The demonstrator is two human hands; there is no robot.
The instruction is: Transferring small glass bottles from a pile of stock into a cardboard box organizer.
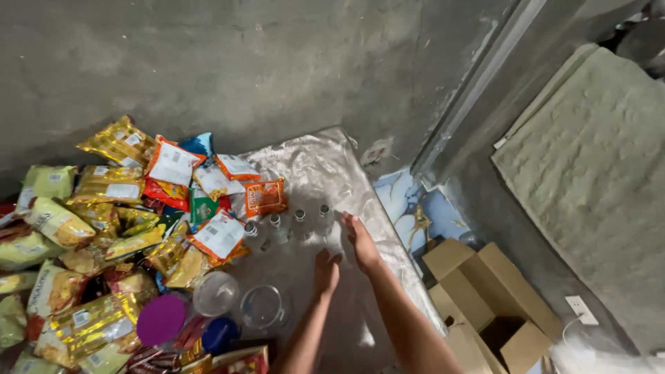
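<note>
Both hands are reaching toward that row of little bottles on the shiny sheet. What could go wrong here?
The four small clear bottles stand upright and close together, so the right hand or left hand could tip one into the next. The crinkled silver sheet under them looks uneven, which may add to the wobble. The heap of snack packets leans right beside the row and might slide into it.

Four small clear bottles with dark caps stand upright in a slightly slanting row on a shiny silver sheet. The rightmost one stands just beside the right hand's fingers, to their left. The others run leftward, beyond the left hand's fingers.
</note>
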